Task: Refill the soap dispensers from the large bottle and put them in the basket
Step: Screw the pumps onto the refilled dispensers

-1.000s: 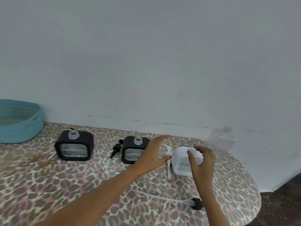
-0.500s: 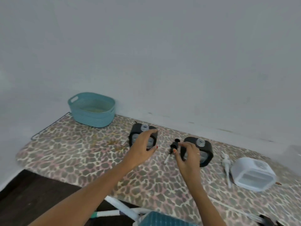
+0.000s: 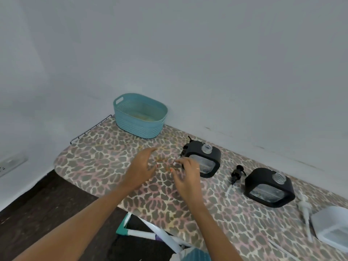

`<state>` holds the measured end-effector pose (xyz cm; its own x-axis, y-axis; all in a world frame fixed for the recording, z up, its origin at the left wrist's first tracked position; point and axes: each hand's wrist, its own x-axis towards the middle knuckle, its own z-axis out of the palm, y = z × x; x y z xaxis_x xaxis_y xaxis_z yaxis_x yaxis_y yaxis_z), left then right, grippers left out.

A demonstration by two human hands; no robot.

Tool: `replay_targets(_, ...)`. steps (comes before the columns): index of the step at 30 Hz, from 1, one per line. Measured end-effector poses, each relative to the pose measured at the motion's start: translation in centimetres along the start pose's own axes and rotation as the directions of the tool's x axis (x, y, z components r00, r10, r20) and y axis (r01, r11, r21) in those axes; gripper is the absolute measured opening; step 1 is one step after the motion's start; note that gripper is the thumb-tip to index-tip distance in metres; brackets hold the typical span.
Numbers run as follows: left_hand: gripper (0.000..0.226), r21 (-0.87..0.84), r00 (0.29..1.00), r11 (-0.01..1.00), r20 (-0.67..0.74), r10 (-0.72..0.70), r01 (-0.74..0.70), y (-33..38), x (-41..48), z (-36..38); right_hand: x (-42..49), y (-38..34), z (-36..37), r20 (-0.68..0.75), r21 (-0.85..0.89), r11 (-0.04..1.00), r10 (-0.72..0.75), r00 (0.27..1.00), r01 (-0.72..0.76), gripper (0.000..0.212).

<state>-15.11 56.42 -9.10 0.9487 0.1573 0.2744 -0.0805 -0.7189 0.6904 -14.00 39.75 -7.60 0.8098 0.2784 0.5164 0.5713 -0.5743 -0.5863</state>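
Observation:
Both hands hover over the leopard-print board. My left hand (image 3: 141, 166) is open with fingers spread, holding nothing. My right hand (image 3: 186, 172) is open too, its fingertips just left of a black soap dispenser (image 3: 207, 162) with an uncapped clear neck. A black pump (image 3: 187, 146) with a thin tube lies against that dispenser's left side. A second uncapped black dispenser (image 3: 269, 187) stands further right, with another black pump (image 3: 237, 173) lying between the two. A white dispenser (image 3: 331, 228) and white pump (image 3: 305, 206) sit at the lower right. The teal basket (image 3: 140, 117) stands at the board's far left end.
The board (image 3: 105, 166) runs along a white wall, with a wire rest (image 3: 90, 129) at its left end. Dark floor and the board's white legs (image 3: 156, 234) show below its near edge. A wall socket (image 3: 11, 164) is at far left.
My view has swung left, bringing the basket in and the large clear bottle out of sight. Both hands moved left from the white dispenser, past the right black dispenser, to the left one.

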Motion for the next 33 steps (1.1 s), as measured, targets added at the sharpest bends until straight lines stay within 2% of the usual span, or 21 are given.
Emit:
replay_targets(6,0.054,0.162,0.998,0.986,0.066,0.021,-0.031,-3.1,1.1,0.5,2.2,-0.5,3.4,0.04,-0.078,0.994,-0.072,0.997,0.075,0.031)
replay_targets(10,0.053,0.289,0.994,0.956,0.105,0.009,-0.039,-3.9,1.2,1.5,5.5,0.1,4.5,0.049,-0.366,0.922,-0.115,0.992,0.125,0.02)
replay_targets(12,0.052,0.327,0.993,0.944,0.117,0.013,-0.051,-4.2,1.2,1.7,7.7,-0.1,4.3,0.162,-0.528,0.841,-0.038,0.986,0.119,0.026)
replay_targets(15,0.062,0.351,0.994,0.935,0.107,0.013,-0.05,-4.5,1.2,1.8,10.5,-0.4,4.3,0.34,-0.74,0.658,0.186,0.922,0.14,0.026)
replay_targets(17,0.072,0.358,0.995,0.932,0.091,0.027,-0.058,-4.6,1.2,1.9,11.8,-0.4,4.7,0.362,-0.828,0.535,0.285,0.888,0.166,0.029)
replay_targets(20,0.072,0.374,0.995,0.925,0.089,0.035,-0.066,-4.6,1.2,2.0,13.2,-0.2,5.7,0.374,-0.908,0.352,0.443,0.815,0.226,0.032)
replay_targets(22,0.073,0.376,0.995,0.925,0.091,0.027,-0.06,-4.5,1.2,1.9,13.8,0.3,6.3,0.346,-0.935,0.267,0.546,0.763,0.234,0.031)
replay_targets(24,0.072,0.383,0.996,0.922,0.087,0.023,-0.055,-4.5,1.2,1.9,14.1,0.9,6.9,0.329,-0.944,0.242,0.613,0.719,0.226,0.033)
replay_targets(27,0.069,0.389,0.996,0.919,0.088,0.027,-0.059,-4.4,1.2,1.8,14.3,2.0,7.8,0.302,-0.951,0.259,0.677,0.671,0.166,0.036)
replay_targets(33,0.065,0.413,0.995,0.909,0.104,0.008,-0.05,-4.3,1.1,1.7,14.6,2.3,8.1,0.277,-0.948,0.309,0.685,0.674,0.075,0.041)
